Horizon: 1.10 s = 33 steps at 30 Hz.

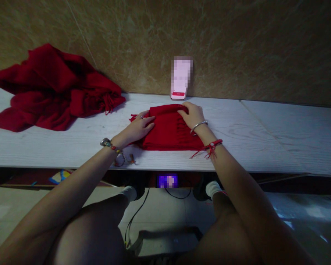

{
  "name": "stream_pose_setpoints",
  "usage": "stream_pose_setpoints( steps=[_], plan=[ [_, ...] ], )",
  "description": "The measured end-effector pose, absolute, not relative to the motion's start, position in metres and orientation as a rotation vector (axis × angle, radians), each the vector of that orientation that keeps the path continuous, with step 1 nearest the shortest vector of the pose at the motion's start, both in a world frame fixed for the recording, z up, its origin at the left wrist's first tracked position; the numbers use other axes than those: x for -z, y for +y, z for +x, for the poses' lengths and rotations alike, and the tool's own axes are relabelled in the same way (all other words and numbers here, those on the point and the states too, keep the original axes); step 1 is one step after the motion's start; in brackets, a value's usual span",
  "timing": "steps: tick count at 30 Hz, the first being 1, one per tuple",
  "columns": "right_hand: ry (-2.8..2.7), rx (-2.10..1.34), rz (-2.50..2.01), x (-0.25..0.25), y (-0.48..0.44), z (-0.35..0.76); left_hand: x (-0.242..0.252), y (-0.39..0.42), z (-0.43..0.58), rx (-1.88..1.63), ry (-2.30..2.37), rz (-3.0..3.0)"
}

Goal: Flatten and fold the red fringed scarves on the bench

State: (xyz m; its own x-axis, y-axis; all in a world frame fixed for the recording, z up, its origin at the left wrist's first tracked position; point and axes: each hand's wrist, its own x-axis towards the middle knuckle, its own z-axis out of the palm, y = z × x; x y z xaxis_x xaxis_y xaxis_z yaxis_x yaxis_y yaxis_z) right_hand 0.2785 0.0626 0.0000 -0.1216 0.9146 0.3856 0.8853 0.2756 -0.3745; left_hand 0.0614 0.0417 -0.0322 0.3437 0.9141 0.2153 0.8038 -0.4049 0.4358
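A red fringed cloth [164, 129], folded into a flat rectangle, lies on the white wood-grain table in front of me. My left hand [139, 128] rests on its left side with the fingers apart; a little fringe shows beyond that edge. At the upper right corner my right hand [191, 116] pinches the cloth between thumb and fingers. Strands of fringe run down the cloth's right part, close to my right wrist. A crumpled red cloth [49, 92], also fringed, is heaped at the table's left, apart from both hands.
A phone [181, 78] leans upright against the brown marbled wall behind the folded cloth. The white table [264, 136] has its front edge near my forearms. Below are a second lit screen [167, 181], a dark cable [138, 213] and my legs.
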Motion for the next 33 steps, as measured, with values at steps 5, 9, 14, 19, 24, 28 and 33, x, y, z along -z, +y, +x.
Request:
stream_pose_setpoints(
  steps=[5, 9, 14, 19, 24, 28, 33],
  plan=[
    [-1.974, -0.055, -1.610, -0.005, 0.066, 0.293, 0.027, 0.038, 0.070, -0.833, 1.552, 2.223],
    [-1.946, -0.045, -1.562, -0.007, 0.074, 0.319, 0.028, 0.037, 0.075, -0.823, 1.565, 2.192],
    [-1.835, -0.192, -1.599, -0.014, 0.075, 0.353, 0.035, 0.038, 0.083, -0.636, 1.570, 2.442],
    [-1.658, -0.437, -1.570, -0.019, 0.066, 0.376, 0.041, 0.033, 0.094, -0.420, 1.680, 2.538],
    [-1.635, -0.467, -1.536, -0.015, 0.066, 0.388, 0.037, 0.023, 0.095, -0.174, 1.666, 2.618],
    [-1.635, -0.390, -1.542, -0.006, 0.071, 0.398, 0.025, 0.017, 0.091, 0.043, 1.683, 2.618],
    [-1.575, -0.416, -1.560, 0.004, 0.074, 0.410, 0.019, 0.016, 0.074, 0.201, 1.733, 2.525]
  ],
)
